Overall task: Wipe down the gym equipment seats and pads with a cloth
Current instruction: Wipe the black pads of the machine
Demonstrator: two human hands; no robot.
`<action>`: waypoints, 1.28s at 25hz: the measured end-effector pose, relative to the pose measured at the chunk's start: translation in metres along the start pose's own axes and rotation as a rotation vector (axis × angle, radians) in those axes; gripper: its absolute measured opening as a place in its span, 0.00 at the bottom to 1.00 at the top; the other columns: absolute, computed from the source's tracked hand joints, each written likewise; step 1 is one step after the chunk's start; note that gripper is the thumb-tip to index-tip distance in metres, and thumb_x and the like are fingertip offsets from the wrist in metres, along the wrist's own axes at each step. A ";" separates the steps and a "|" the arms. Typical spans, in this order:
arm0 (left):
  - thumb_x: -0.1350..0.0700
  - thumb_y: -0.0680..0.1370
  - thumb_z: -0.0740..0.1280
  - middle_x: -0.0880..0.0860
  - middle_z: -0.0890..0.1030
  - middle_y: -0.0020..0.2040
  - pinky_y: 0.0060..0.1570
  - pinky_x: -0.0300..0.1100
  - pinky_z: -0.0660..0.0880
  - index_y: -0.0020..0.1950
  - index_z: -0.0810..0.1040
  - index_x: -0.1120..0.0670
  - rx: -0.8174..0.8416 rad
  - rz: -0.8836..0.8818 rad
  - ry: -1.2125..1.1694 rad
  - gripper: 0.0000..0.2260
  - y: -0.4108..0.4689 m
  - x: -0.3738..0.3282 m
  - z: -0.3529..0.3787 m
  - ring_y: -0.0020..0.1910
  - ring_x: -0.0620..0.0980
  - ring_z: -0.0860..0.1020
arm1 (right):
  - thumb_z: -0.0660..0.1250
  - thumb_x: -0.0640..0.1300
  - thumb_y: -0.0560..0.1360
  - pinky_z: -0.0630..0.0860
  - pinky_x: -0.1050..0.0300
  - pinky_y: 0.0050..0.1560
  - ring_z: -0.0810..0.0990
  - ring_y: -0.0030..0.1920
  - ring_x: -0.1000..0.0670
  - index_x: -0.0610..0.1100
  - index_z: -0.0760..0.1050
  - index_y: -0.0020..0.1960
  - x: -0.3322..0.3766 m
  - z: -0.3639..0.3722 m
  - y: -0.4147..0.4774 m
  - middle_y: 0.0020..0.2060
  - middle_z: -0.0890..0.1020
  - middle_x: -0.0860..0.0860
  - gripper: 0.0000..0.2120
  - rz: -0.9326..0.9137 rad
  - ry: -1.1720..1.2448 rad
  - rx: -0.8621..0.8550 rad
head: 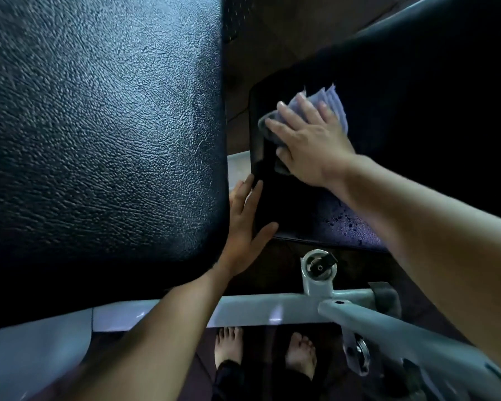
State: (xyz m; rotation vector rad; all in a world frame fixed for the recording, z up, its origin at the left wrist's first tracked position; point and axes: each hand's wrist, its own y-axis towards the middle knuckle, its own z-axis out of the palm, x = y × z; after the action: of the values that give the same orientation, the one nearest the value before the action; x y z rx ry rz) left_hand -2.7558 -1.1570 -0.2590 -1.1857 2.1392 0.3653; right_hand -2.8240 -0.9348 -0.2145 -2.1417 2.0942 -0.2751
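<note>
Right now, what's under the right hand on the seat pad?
A pale blue cloth, pressed flat on the dark seat pad; its edges show past the fingers. The right hand covers its middle.

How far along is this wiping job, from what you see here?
Nothing is plainly finished. In hand: the right hand presses a cloth on the far part of the small seat pad, while the left hand steadies its near corner. Left: droplets sit unwiped near the seat's front edge. Whether the large textured pad beside it has been wiped cannot be told.
</note>
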 end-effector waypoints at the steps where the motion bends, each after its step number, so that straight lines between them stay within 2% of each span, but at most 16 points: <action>1: 0.51 0.79 0.70 0.62 0.60 0.81 0.76 0.30 0.40 0.80 0.64 0.62 0.003 0.002 -0.005 0.33 -0.001 0.000 -0.002 0.80 0.62 0.58 | 0.52 0.57 0.82 0.43 0.41 0.79 0.44 0.82 0.43 0.56 0.52 0.81 -0.001 0.003 -0.004 0.82 0.51 0.52 0.29 -0.012 -0.026 -0.002; 7: 0.52 0.80 0.71 0.56 0.55 0.83 0.74 0.28 0.36 0.82 0.59 0.59 0.062 0.003 0.021 0.34 -0.002 0.003 -0.006 0.82 0.56 0.52 | 0.51 0.55 0.83 0.44 0.39 0.78 0.45 0.82 0.40 0.53 0.56 0.81 0.003 -0.013 0.080 0.82 0.54 0.50 0.27 0.067 -0.031 0.018; 10: 0.47 0.81 0.68 0.53 0.53 0.84 0.75 0.30 0.36 0.83 0.57 0.56 0.061 0.005 0.073 0.35 -0.004 0.007 -0.005 0.82 0.49 0.49 | 0.51 0.57 0.83 0.46 0.38 0.78 0.47 0.81 0.41 0.53 0.58 0.81 0.024 0.001 0.042 0.82 0.56 0.50 0.27 0.046 -0.021 -0.031; 13: 0.45 0.80 0.68 0.54 0.56 0.84 0.76 0.32 0.37 0.83 0.59 0.57 0.033 0.021 0.100 0.36 -0.006 0.011 -0.007 0.81 0.41 0.47 | 0.51 0.57 0.83 0.48 0.39 0.78 0.49 0.81 0.42 0.54 0.59 0.80 0.031 0.017 -0.002 0.82 0.57 0.51 0.26 -0.068 -0.033 -0.029; 15: 0.47 0.79 0.70 0.55 0.57 0.83 0.76 0.31 0.38 0.82 0.60 0.58 0.011 0.036 0.093 0.36 -0.006 0.012 -0.008 0.80 0.36 0.43 | 0.53 0.56 0.83 0.52 0.39 0.76 0.54 0.80 0.41 0.53 0.63 0.79 0.022 0.010 0.024 0.80 0.61 0.50 0.25 -0.092 -0.041 -0.048; 17: 0.48 0.80 0.71 0.53 0.57 0.83 0.76 0.31 0.38 0.82 0.60 0.58 0.007 0.050 0.098 0.36 -0.009 0.015 -0.008 0.80 0.33 0.41 | 0.53 0.56 0.83 0.50 0.39 0.76 0.52 0.80 0.40 0.53 0.63 0.79 0.014 0.002 0.065 0.80 0.61 0.49 0.25 -0.017 -0.067 -0.057; 20: 0.47 0.81 0.70 0.53 0.55 0.84 0.76 0.31 0.37 0.83 0.59 0.57 0.023 0.048 0.097 0.35 -0.011 0.015 -0.007 0.79 0.32 0.40 | 0.51 0.57 0.83 0.46 0.38 0.77 0.47 0.81 0.40 0.55 0.59 0.80 0.029 0.007 0.068 0.82 0.57 0.49 0.26 0.093 -0.035 -0.035; 23: 0.48 0.80 0.69 0.55 0.57 0.83 0.74 0.29 0.36 0.82 0.59 0.59 0.011 0.048 0.067 0.35 -0.011 0.015 -0.006 0.78 0.30 0.39 | 0.52 0.57 0.83 0.47 0.38 0.77 0.49 0.81 0.40 0.56 0.61 0.79 0.050 0.028 0.015 0.81 0.58 0.50 0.25 -0.016 0.006 -0.069; 26: 0.48 0.80 0.69 0.56 0.57 0.83 0.75 0.30 0.37 0.82 0.59 0.60 0.018 0.038 0.073 0.35 -0.010 0.013 -0.005 0.79 0.33 0.42 | 0.54 0.57 0.82 0.54 0.38 0.75 0.56 0.79 0.39 0.54 0.65 0.77 0.028 0.017 0.032 0.80 0.63 0.49 0.24 -0.123 -0.067 -0.051; 29: 0.48 0.81 0.70 0.54 0.56 0.83 0.76 0.31 0.38 0.83 0.58 0.58 0.038 0.030 0.082 0.35 -0.010 0.015 -0.003 0.80 0.41 0.48 | 0.53 0.56 0.83 0.49 0.38 0.77 0.50 0.81 0.39 0.54 0.61 0.79 0.009 -0.002 0.064 0.81 0.59 0.48 0.26 0.053 -0.051 -0.038; 32: 0.48 0.80 0.70 0.57 0.56 0.83 0.77 0.31 0.39 0.82 0.58 0.60 0.045 0.028 0.057 0.36 -0.010 0.015 -0.005 0.80 0.44 0.50 | 0.52 0.57 0.83 0.47 0.37 0.78 0.48 0.81 0.40 0.54 0.60 0.80 0.042 0.012 0.016 0.82 0.57 0.49 0.26 0.084 0.026 -0.065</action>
State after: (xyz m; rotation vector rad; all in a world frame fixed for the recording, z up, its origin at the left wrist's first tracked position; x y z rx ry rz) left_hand -2.7546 -1.1750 -0.2646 -1.1543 2.2031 0.2977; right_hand -2.8361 -0.9780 -0.2277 -2.0890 2.2308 -0.2297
